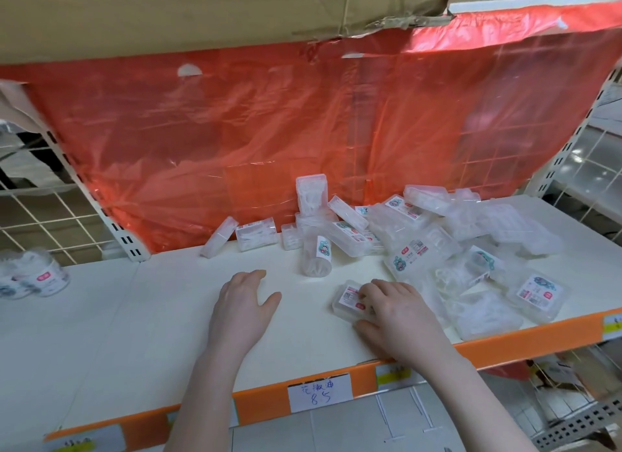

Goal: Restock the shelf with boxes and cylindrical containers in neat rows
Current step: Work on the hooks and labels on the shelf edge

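My right hand [397, 313] grips a flat clear plastic box [348, 298] with a white and red label, lying on the white shelf [168, 317] near its front edge. To its left my left hand [242, 307] hovers over or rests on the bare shelf with fingers relaxed, holding nothing. A jumbled heap of clear boxes [471, 249] covers the shelf's right part. A clear cylindrical container [316, 256] stands upright just behind my hands. More boxes [255, 238] lean against the red plastic sheet at the back.
A red plastic sheet [269, 132] hangs behind the shelf under a cardboard box [202, 11]. Labelled cylindrical containers [33, 276] stand at the far left. The orange shelf edge [505, 345] carries a handwritten price tag [319, 392]. White wire grids flank both sides.
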`<state>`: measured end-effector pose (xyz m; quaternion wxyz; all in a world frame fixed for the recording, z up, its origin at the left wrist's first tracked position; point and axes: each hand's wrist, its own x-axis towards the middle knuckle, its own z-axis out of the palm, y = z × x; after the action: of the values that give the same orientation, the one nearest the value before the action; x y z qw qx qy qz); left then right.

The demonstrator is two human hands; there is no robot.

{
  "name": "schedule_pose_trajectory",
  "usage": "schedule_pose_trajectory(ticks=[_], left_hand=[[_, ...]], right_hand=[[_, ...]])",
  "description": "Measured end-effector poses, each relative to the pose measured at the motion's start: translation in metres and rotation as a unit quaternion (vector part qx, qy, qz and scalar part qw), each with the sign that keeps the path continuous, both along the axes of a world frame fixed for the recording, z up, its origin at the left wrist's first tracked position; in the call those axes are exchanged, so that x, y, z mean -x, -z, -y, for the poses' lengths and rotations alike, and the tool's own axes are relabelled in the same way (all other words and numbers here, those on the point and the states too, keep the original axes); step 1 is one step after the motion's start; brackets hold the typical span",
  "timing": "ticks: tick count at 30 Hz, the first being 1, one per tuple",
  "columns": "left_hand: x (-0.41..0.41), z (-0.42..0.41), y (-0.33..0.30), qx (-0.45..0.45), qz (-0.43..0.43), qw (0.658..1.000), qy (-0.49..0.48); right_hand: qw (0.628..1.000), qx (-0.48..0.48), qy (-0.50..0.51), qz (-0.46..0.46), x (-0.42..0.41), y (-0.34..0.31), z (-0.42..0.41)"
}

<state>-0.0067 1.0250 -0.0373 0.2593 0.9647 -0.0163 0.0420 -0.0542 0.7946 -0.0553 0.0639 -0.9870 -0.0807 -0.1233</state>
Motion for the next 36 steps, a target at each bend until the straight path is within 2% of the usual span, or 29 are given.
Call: schedule_pose_trajectory(ticks=[5,12,19,29,33,36], left_hand=[[-0.009,-0.001,-0.002,0.001,0.002,1.000,0.013],[-0.027,0.026,-0.011,0.006,0.001,0.998,0.060],[-0.056,0.065,-0.016,0.028,-0.049,0.996,0.069],[-0.078,0.079,-0.008,0.084,-0.134,0.986,0.060],[-0.069,0.060,-0.009,0.149,-0.161,0.972,0.086],[-0.061,0.041,-0.015,0.136,-0.176,0.968,0.114]], right_hand=[[0.995,0.039,0.022,-0.088,-0.007,-0.005,-0.003],[0.999,0.011,0.041,-0.005,-0.005,-0.005,-0.002],[0.996,0.001,0.051,0.067,0.002,-0.007,0.007],[0.994,-0.007,0.064,0.090,0.005,-0.008,0.020],[0.993,-0.003,0.065,0.097,0.001,-0.004,0.019],[0.994,0.002,0.058,0.097,-0.004,-0.001,0.014]])
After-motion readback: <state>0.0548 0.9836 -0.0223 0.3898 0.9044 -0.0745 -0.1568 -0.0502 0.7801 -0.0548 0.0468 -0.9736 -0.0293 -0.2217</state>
